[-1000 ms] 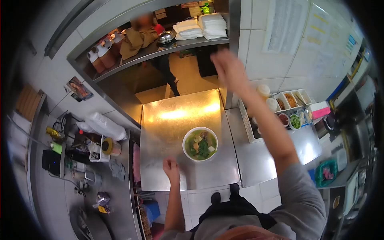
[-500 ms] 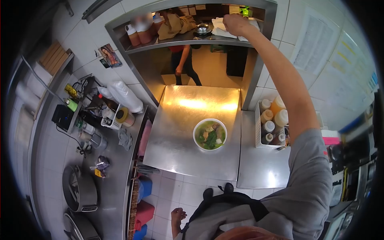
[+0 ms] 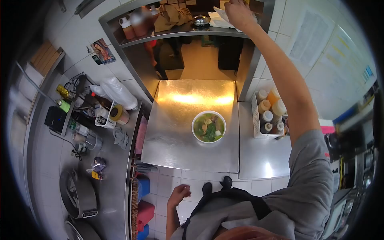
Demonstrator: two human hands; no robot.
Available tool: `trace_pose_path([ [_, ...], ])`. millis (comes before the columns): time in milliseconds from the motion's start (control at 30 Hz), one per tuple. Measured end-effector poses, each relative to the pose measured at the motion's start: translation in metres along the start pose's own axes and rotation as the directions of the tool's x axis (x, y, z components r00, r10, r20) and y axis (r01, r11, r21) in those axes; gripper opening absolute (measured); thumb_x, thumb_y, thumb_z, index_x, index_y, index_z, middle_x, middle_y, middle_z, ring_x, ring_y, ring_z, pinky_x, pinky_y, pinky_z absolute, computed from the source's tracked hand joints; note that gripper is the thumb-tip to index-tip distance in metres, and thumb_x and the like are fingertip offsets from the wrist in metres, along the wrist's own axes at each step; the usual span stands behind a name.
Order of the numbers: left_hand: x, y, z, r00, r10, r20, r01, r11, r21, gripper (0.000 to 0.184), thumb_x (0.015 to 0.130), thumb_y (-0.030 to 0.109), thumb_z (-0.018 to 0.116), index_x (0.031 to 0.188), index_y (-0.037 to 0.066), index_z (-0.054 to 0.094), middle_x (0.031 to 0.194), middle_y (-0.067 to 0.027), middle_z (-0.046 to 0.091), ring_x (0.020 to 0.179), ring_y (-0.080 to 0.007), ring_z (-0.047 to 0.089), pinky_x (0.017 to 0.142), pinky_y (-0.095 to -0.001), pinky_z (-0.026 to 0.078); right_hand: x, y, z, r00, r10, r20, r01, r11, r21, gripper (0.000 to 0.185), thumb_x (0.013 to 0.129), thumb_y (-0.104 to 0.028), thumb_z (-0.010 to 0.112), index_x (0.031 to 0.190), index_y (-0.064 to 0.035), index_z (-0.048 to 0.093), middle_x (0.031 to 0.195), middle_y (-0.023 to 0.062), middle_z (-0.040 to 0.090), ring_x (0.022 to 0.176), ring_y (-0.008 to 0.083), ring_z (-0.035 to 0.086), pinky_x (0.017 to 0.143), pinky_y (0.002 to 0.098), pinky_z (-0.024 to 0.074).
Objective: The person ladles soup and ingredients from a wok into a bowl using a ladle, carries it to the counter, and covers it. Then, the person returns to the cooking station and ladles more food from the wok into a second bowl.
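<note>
My right hand [image 3: 240, 15] is raised to the shelf above the pass-through, its fingers closed on a white cloth or paper [image 3: 221, 18] whose exact kind I cannot make out. A round silver call bell [image 3: 201, 20] sits just left of it. My left hand [image 3: 179, 195] hangs low in front of my body, fingers loosely curled together with nothing visible in them. On the steel counter [image 3: 172, 140] stands a white bowl of soup [image 3: 209, 127] with green leaves and chunks in broth, touched by neither hand.
A white basket of sauce bottles [image 3: 272, 116] stands at right. Along the left, a side counter [image 3: 114, 176] carries jars, a plastic roll [image 3: 116, 92] and dark appliances [image 3: 78, 194]. Sauce bottles and a brown cloth [image 3: 172, 19] share the shelf. Beyond the opening, part of a person [image 3: 156, 56] shows.
My right hand has moved up with the white cloth or paper lifting under it. My left hand has risen slightly. The person beyond the opening has shifted left. The view has tilted slightly.
</note>
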State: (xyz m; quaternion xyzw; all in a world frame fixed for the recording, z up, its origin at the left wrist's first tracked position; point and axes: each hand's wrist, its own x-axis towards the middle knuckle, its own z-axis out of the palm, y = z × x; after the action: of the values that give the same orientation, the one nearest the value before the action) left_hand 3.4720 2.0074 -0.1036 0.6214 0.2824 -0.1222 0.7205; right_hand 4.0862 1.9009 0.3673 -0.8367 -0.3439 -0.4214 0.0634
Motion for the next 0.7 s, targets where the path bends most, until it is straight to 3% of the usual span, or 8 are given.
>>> trace_pose_path([
  [100, 0.022, 0.104, 0.025, 0.948, 0.251, 0.196, -0.241, 0.968, -0.075, 0.034, 0.105, 0.023, 0.064, 0.127, -0.003, 0.064, 0.105, -0.0108, 0.073, 0.098, -0.0185, 0.071, 0.088, -0.0321, 0.056, -0.042, -0.021, -0.031, 0.953, -0.106, -0.284, 0.107, 0.994, -0.012, 0.008, 0.079, -0.002, 0.059, 0.083, 0.0023, 0.065, 0.095, 0.0238, 0.064, 0.100, 0.0413, 0.060, 0.086, 0.0503, 0.0490],
  [167, 0.037, 0.170, 0.053, 0.897, 0.397, 0.195, -0.378, 0.917, -0.130, 0.040, 0.102, 0.024, 0.068, 0.131, -0.003, 0.063, 0.114, -0.0118, 0.072, 0.106, -0.0210, 0.070, 0.095, -0.0365, 0.055, -0.110, -0.034, -0.052, 0.969, -0.034, -0.246, 0.099, 0.962, 0.255, 0.016, 0.090, -0.008, 0.066, 0.105, -0.0031, 0.064, 0.119, 0.0181, 0.065, 0.109, 0.0414, 0.062, 0.090, 0.0520, 0.0507],
  [233, 0.061, 0.210, 0.080, 0.784, 0.583, 0.212, -0.504, 0.798, -0.332, 0.058, 0.101, 0.034, 0.067, 0.145, -0.001, 0.053, 0.135, -0.0167, 0.065, 0.122, -0.0271, 0.065, 0.103, -0.0440, 0.051, -0.192, -0.058, -0.087, 0.953, -0.151, -0.263, 0.238, 0.909, 0.342, 0.012, 0.092, -0.007, 0.065, 0.100, -0.0014, 0.059, 0.117, 0.0186, 0.063, 0.109, 0.0405, 0.060, 0.090, 0.0494, 0.0496],
  [300, 0.082, 0.245, 0.103, 0.728, 0.632, 0.266, -0.478, 0.745, -0.465, 0.073, 0.101, 0.051, 0.061, 0.152, 0.002, 0.044, 0.148, -0.0167, 0.055, 0.133, -0.0284, 0.058, 0.106, -0.0476, 0.050, -0.281, -0.085, -0.109, 0.990, -0.112, -0.088, 0.139, 0.902, 0.410, 0.014, 0.087, -0.004, 0.067, 0.096, -0.0009, 0.056, 0.116, 0.0184, 0.062, 0.111, 0.0395, 0.059, 0.091, 0.0486, 0.0497],
  [367, 0.101, 0.246, 0.124, 0.739, 0.584, 0.335, -0.334, 0.750, -0.571, 0.080, 0.102, 0.061, 0.051, 0.156, 0.003, 0.039, 0.153, -0.0159, 0.051, 0.137, -0.0295, 0.054, 0.108, -0.0487, 0.048, -0.354, -0.099, -0.136, 0.977, -0.171, 0.131, 0.076, 0.843, 0.532, 0.018, 0.082, -0.003, 0.068, 0.094, -0.0018, 0.054, 0.118, 0.0187, 0.060, 0.113, 0.0390, 0.058, 0.093, 0.0491, 0.0496],
  [433, 0.093, 0.260, 0.159, 0.823, 0.340, 0.456, -0.007, 0.807, -0.590, 0.083, 0.101, 0.064, 0.048, 0.157, 0.004, 0.037, 0.153, -0.0146, 0.051, 0.137, -0.0305, 0.054, 0.111, -0.0496, 0.047, -0.418, -0.099, -0.141, 0.972, -0.090, 0.216, -0.049, 0.823, 0.566, 0.020, 0.079, -0.005, 0.068, 0.093, -0.0018, 0.053, 0.119, 0.0185, 0.059, 0.116, 0.0390, 0.056, 0.096, 0.0492, 0.0489],
  [567, 0.103, 0.196, 0.234, 0.674, 0.072, 0.735, 0.473, 0.723, -0.504, 0.068, 0.108, 0.053, 0.044, 0.157, 0.007, 0.038, 0.149, -0.0185, 0.054, 0.136, -0.0320, 0.054, 0.110, -0.0520, 0.047, -0.527, -0.081, -0.173, 0.896, 0.190, 0.402, -0.387, 0.777, 0.497, 0.020, 0.081, -0.008, 0.066, 0.092, -0.0011, 0.052, 0.120, 0.0181, 0.058, 0.121, 0.0382, 0.054, 0.101, 0.0491, 0.0472],
  [700, 0.101, 0.131, 0.313, 0.671, -0.209, 0.711, 0.407, 0.906, -0.118, 0.058, 0.104, 0.018, 0.055, 0.158, 0.010, 0.036, 0.141, -0.0207, 0.058, 0.130, -0.0295, 0.059, 0.108, -0.0511, 0.049, -0.647, -0.060, -0.213, 0.753, 0.332, 0.568, -0.595, 0.712, 0.373, 0.016, 0.081, -0.011, 0.066, 0.092, -0.0021, 0.058, 0.126, 0.0178, 0.058, 0.125, 0.0392, 0.052, 0.103, 0.0484, 0.0458],
])
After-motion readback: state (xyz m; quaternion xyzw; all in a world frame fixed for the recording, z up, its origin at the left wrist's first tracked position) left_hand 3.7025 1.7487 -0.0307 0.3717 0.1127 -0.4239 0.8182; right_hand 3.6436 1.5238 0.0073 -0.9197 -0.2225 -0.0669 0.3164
